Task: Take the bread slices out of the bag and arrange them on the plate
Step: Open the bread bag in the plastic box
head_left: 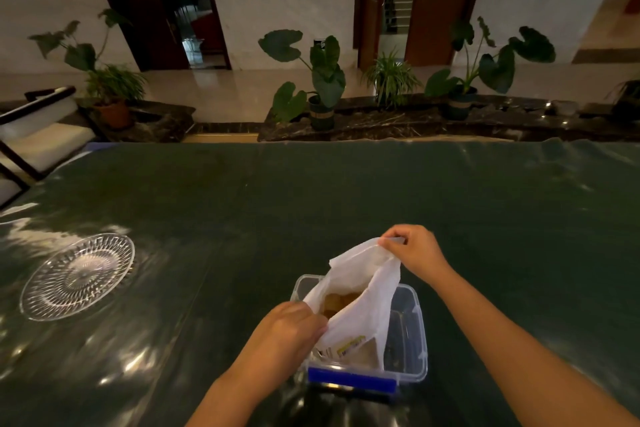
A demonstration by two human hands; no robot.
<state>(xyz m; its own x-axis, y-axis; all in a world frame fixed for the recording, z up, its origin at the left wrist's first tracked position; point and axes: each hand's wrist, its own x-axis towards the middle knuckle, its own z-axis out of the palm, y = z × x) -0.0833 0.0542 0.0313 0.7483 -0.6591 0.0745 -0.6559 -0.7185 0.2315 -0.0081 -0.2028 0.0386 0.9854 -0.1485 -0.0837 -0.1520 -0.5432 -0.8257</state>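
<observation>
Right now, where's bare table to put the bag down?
Open table lies between the glass plate and the plastic box, and beyond the box. It is crowded only at the box, where both hands hold the bag.

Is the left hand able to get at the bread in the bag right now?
Probably yes. The right hand pinches the bag rim up, so its mouth gapes, and the left hand is at that opening with the bread showing just inside. Nothing seems to block it.

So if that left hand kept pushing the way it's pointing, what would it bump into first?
Most likely the bread inside the white bag. The left hand points into the bag's open mouth, fingertips already hidden inside, so exact depth is unclear.
</observation>
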